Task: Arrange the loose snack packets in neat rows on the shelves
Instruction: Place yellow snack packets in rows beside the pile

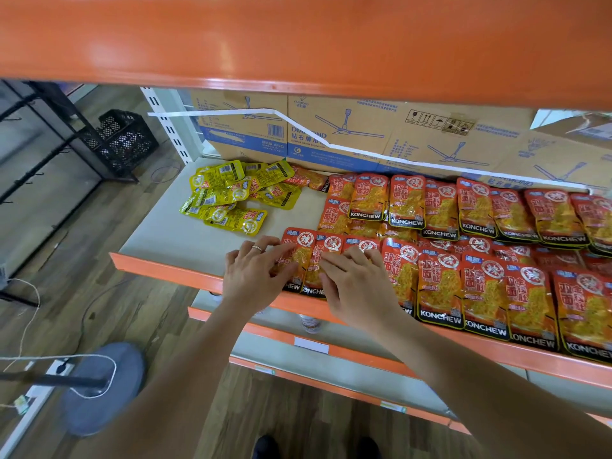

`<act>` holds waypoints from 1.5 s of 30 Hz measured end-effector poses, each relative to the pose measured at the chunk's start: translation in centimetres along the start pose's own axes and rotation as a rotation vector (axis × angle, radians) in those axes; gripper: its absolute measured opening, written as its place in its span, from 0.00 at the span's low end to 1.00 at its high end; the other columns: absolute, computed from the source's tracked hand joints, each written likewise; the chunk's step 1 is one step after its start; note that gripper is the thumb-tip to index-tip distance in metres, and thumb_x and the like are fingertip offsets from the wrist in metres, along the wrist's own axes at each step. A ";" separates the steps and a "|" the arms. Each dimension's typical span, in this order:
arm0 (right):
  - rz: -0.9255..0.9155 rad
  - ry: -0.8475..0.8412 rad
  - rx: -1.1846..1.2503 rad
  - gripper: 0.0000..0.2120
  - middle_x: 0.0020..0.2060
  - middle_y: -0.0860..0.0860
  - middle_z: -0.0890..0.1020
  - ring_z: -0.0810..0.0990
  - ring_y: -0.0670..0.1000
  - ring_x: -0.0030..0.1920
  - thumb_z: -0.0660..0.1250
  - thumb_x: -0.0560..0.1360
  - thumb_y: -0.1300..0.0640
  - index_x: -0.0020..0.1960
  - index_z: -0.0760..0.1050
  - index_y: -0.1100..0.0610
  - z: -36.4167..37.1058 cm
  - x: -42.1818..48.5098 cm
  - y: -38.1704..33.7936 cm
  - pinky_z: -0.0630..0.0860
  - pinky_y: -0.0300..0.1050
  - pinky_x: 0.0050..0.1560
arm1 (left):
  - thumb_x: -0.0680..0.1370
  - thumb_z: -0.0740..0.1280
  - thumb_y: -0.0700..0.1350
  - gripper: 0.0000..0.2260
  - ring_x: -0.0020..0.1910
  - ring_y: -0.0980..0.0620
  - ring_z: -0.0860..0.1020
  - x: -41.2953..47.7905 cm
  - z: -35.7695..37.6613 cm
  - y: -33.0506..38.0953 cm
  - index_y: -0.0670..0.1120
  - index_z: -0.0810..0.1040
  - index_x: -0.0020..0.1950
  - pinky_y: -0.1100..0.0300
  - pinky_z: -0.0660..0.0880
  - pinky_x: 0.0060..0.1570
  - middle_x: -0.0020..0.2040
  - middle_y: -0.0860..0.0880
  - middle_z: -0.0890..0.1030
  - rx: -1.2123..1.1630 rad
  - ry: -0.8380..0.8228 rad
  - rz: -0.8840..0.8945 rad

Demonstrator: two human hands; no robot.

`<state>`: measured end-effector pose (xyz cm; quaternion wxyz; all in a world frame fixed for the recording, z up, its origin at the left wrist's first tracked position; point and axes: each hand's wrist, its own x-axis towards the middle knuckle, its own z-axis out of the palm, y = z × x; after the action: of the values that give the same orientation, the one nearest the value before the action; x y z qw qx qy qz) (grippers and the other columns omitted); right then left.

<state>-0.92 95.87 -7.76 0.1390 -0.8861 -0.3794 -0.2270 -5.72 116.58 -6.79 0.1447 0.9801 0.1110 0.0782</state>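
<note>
Left hand [256, 276] and right hand [361, 289] press, fingers flat, on red packets [326, 246]; light, soft, slippery foil, probably best pinched at sealed edges.

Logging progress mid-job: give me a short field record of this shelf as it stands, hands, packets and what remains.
left hand: fingers flat on the leftmost red packet, front row
right hand: fingers resting on the neighbouring red packets
red packets: two overlapping rows, front and back, across the right part
yellow packets: loose heap, back left, not in rows
shelf: bare patch at front left
cardboard boxes: standing behind the packets
remaining: yellow heap to arrange
</note>
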 end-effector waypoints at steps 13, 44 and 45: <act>-0.056 0.009 0.173 0.12 0.59 0.46 0.82 0.78 0.53 0.57 0.62 0.78 0.50 0.55 0.82 0.50 -5.2 3.5 -1.1 0.67 0.56 0.58 | 0.79 0.54 0.63 0.21 0.60 0.49 0.75 -2.8 -2.7 2.1 0.55 0.78 0.61 0.47 0.64 0.60 0.64 0.57 0.75 -0.070 0.228 -0.061; -0.199 -0.150 0.336 0.23 0.69 0.47 0.75 0.72 0.56 0.68 0.60 0.80 0.43 0.72 0.68 0.48 -14.6 18.8 -13.2 0.63 0.58 0.65 | 0.80 0.62 0.61 0.24 0.74 0.48 0.63 -7.2 -21.6 -3.1 0.56 0.67 0.74 0.44 0.59 0.68 0.77 0.56 0.63 0.223 0.460 -0.298; -0.198 -0.157 0.316 0.23 0.69 0.46 0.74 0.71 0.55 0.68 0.60 0.80 0.43 0.72 0.68 0.48 -14.1 19.1 -13.3 0.62 0.57 0.65 | 0.80 0.62 0.61 0.24 0.74 0.48 0.62 -6.8 -21.3 -3.6 0.57 0.67 0.74 0.44 0.59 0.68 0.77 0.56 0.63 0.212 0.442 -0.295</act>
<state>-3.25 110.60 14.99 0.2232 -0.8266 -0.5054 -0.1077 -16.90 124.04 11.46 0.0234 0.9222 0.2887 0.2563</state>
